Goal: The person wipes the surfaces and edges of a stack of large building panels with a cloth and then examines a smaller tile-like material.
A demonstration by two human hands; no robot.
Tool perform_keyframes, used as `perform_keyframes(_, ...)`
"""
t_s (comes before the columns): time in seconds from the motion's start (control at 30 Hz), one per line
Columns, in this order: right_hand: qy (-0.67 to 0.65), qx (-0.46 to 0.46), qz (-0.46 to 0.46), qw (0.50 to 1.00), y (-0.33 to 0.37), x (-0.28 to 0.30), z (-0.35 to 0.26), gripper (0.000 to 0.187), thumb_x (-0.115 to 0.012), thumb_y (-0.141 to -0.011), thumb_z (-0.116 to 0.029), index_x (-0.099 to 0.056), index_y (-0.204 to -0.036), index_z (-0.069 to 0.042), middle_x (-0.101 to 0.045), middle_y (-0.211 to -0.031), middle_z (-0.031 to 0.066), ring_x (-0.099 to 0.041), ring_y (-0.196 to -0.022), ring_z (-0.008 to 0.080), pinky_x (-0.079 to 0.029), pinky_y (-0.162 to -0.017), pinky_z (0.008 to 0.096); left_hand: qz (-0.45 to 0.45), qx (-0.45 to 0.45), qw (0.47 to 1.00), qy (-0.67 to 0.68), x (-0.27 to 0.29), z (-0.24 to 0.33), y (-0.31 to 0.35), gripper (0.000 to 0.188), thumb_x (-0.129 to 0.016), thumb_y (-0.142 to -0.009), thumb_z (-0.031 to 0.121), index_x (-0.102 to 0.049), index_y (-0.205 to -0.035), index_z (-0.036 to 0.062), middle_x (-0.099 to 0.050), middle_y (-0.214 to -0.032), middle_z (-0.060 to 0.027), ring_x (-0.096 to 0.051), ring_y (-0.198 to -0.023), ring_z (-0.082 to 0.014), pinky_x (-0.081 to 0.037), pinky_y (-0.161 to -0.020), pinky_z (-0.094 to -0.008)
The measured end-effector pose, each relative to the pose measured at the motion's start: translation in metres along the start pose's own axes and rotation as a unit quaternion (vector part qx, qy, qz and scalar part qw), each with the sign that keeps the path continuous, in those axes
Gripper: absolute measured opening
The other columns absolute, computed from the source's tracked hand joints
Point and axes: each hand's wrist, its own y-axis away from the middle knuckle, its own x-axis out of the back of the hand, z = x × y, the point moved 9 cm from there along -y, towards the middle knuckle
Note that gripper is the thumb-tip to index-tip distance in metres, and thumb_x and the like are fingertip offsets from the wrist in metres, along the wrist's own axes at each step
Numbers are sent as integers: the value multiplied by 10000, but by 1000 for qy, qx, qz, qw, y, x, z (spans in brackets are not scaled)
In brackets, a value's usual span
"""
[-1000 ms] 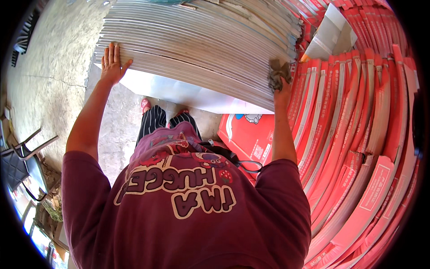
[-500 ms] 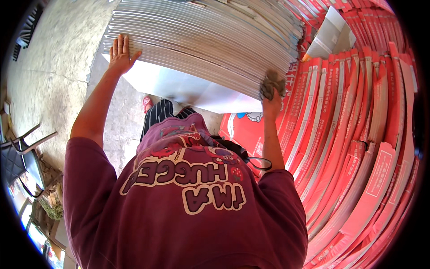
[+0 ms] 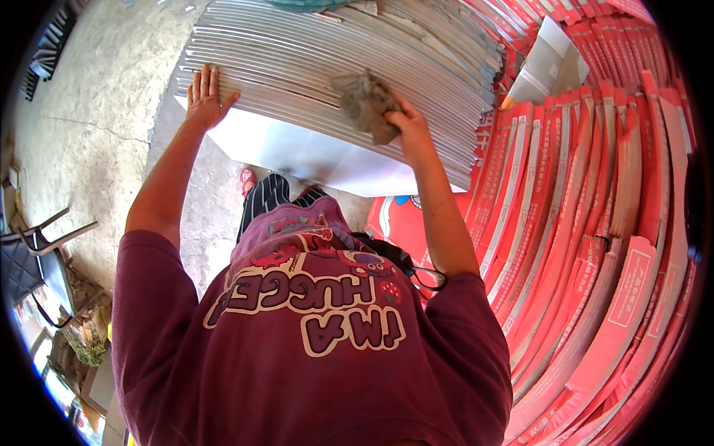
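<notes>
Left hand: the left hand (image 3: pixel 207 102) lies palm down on the left end of the panel stack (image 3: pixel 275 70), fingers extended, thumb held away from them, gripping nothing.
Right hand: the right hand (image 3: pixel 410 132) is clamped on a grey-brown cloth (image 3: pixel 368 104), thumb and fingers pinching its right side.
Spacing: the two hands are well apart, the cloth between them.
Cloth: bunched and crumpled, over the near part of the stack, right of its middle; whether its underside touches the ridges, I cannot tell.
Stack: many thin silvery panels packed side by side, edges up, running across in front of the person.
Near face: a smooth, pale, shiny sheet (image 3: pixel 297 152) faces the person's legs.
Top edge: a teal item (image 3: pixel 306 3), partly cut off, lies on the far side of the stack.
Right side: rows of red cartons (image 3: pixel 573 245) stand packed together; a grey-white folded piece (image 3: pixel 547 65) leans among them.
Left side: concrete floor (image 3: pixel 97 97), with a dark chair (image 3: pixel 44 260) near the rim.
</notes>
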Motion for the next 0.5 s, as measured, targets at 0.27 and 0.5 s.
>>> perform_keyframes(0.27,187,108,275,937,-31,176,20,643,-681,-694,-174,-477,-1282,-11,-599,-1111,124,-590,-962,228,-469,-831,304,9,-15,1000,16,3,4,-1,882,-340,-845,678,-74,-1460,105,3,-1523,-119,24,-1402,-306,-18,-1121,-442)
perform_keyframes(0.5,411,134,308,847,-30,150,18,703,-696,-677,-206,-432,-1275,52,-521,-1177,266,-506,-1089,354,-390,-939,389,19,-11,999,24,2,1,4,875,-360,-847,663,-77,-1460,105,3,-1523,-123,17,-1401,-313,-34,-1118,-456)
